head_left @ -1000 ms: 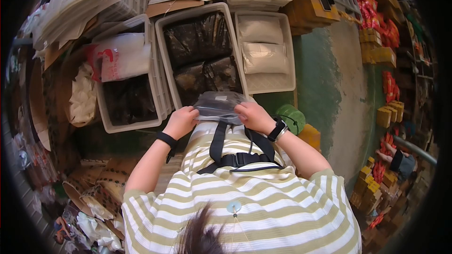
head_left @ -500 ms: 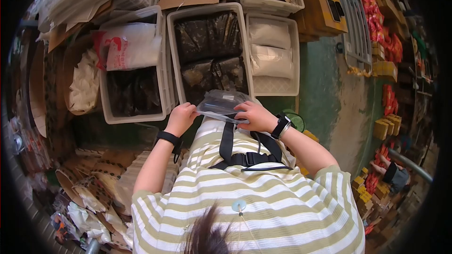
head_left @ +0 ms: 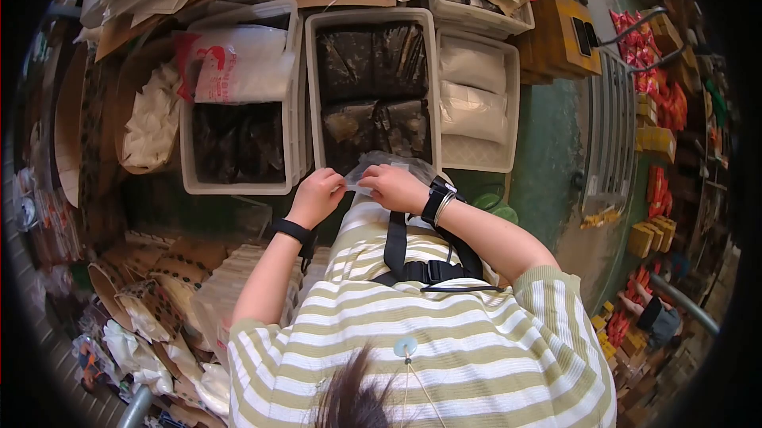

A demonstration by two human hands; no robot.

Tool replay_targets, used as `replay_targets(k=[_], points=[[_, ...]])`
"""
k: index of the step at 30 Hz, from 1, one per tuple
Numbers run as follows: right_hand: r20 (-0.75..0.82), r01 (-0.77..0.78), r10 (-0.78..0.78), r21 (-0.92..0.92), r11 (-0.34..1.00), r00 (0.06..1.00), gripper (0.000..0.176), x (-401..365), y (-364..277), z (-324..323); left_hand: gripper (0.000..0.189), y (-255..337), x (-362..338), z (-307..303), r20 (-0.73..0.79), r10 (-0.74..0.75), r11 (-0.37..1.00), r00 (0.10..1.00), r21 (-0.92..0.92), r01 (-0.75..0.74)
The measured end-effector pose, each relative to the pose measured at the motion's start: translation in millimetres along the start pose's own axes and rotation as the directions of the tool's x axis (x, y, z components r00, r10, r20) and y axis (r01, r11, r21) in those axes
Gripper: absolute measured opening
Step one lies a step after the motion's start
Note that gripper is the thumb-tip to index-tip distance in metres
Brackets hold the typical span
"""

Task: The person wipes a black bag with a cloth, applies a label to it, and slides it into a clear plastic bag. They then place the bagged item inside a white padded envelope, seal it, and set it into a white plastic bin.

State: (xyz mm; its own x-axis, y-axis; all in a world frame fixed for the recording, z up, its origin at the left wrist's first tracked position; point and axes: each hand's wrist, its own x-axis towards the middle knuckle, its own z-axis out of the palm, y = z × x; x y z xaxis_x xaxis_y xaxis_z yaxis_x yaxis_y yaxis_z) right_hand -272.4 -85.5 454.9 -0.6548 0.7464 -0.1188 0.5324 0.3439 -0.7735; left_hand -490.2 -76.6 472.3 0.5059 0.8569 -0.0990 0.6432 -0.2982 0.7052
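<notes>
A clear plastic bag (head_left: 389, 160) lies over my lap, partly hidden behind my hands. With its fingers closed, my left hand (head_left: 319, 194) pinches the bag's left end. My right hand (head_left: 395, 188) grips the bag's near edge, close beside the left hand. Just beyond them stands a white bin (head_left: 315, 94) with dark, shiny plastic-wrapped packets (head_left: 373, 59) inside. What the bag contains, if anything, I cannot make out.
To the left, a bin (head_left: 189, 154) holds dark packets and a red-and-white printed bag (head_left: 238, 63). White pouches (head_left: 474, 110) fill a bin at right. A cardboard box stack (head_left: 556, 27) carries a phone (head_left: 583, 35). Another person (head_left: 660, 321) is at lower right.
My right hand has moved left along the bag's edge, closer to my left hand. The bag is more gathered. A dark shoe and a cart handle now show at upper right.
</notes>
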Motion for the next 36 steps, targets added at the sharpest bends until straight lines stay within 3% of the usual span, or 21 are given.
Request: replay_targets(k=[2, 5, 12, 36], points=[[-0.022, -0.011, 0.011, 0.015, 1.0, 1.0, 0.027, -1.9, -0.2, 0.6, 0.009, 5.9, 2.8, -1.1, -0.054, 0.127, 0.985, 0.99, 0.124, -0.12], [-0.052, -0.018, 0.019, 0.029, 0.999, 0.998, 0.023, -3.0, -0.2, 2.6, 0.008, 8.8, 6.7, 9.5, -0.065, 0.156, 0.982, 0.986, 0.122, -0.148], [-0.193, -0.081, 0.079, -0.001, 0.997, 0.978, 0.007, -4.8, -9.1, 10.6, 0.006, 9.5, 10.8, 20.1, -0.028, 0.141, 0.985, 0.99, 0.101, -0.137], [-0.267, -0.057, 0.057, 0.009, 0.998, 0.962, 0.007, -13.1, -7.4, 11.9, 0.005, 13.2, 15.9, 28.2, -0.007, 0.242, 0.969, 0.97, 0.043, -0.241]])
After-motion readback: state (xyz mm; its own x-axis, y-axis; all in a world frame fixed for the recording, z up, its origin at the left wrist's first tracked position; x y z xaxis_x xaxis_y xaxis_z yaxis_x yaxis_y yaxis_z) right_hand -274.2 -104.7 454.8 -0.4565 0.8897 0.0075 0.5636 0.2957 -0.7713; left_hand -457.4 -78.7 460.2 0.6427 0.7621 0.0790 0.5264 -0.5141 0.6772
